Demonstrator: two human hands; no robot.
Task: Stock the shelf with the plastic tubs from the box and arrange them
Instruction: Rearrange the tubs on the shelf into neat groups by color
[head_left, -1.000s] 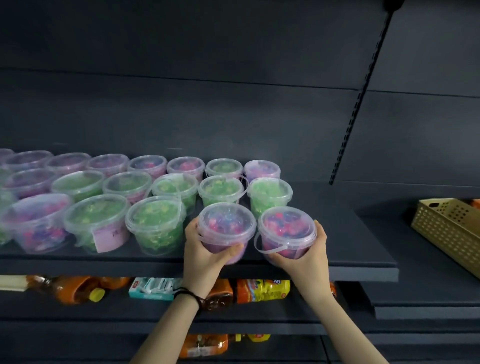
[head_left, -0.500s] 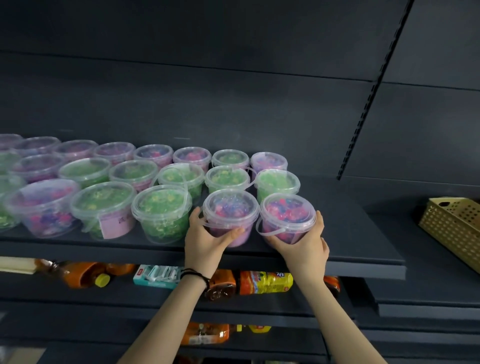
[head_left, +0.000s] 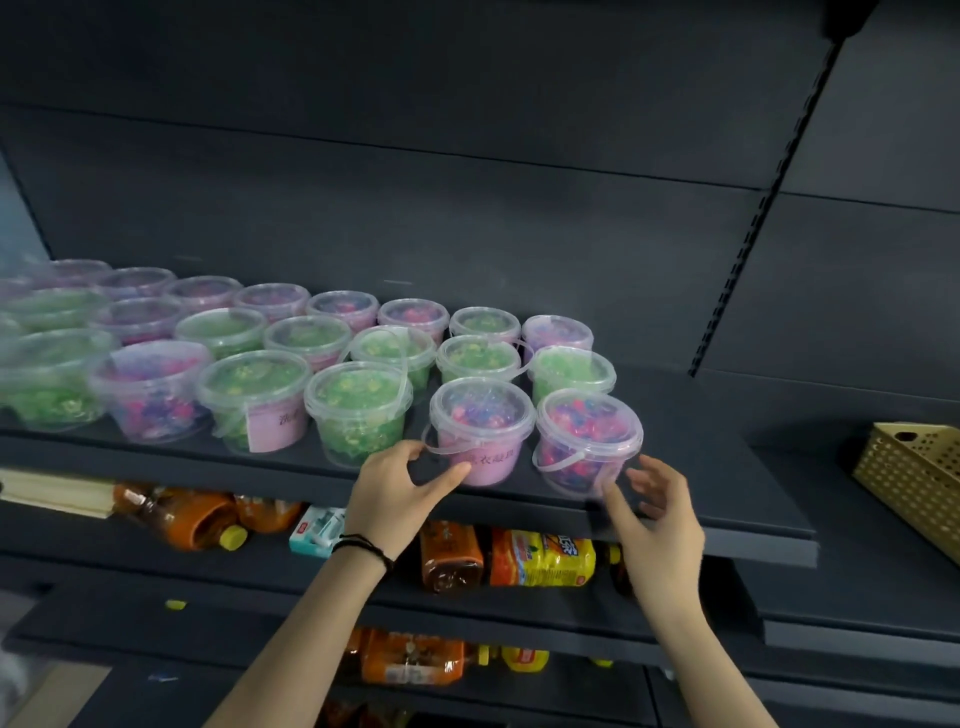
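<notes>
Rows of clear lidded plastic tubs (head_left: 358, 405) with green or pink-purple contents fill the dark shelf (head_left: 701, 467). At the right end of the front row stand two pink-purple tubs: one with a pink label (head_left: 480, 421) and one beside it (head_left: 587, 436). My left hand (head_left: 395, 499) is at the labelled tub's front, thumb tip touching its base, fingers loosely curled near its handle. Just right of the other tub is my right hand (head_left: 660, 519), fingers relaxed and a little apart from it. No box is in view.
Bare shelf surface lies right of the two tubs. A gold perforated basket (head_left: 914, 478) sits on the neighbouring shelf at the far right. Orange and yellow drink bottles (head_left: 540, 561) lie on the shelves below.
Both hands gripped the two tubs and pushed them back onto the shelf. Now the grips have loosened and both hands have drawn back toward the shelf's front edge.
</notes>
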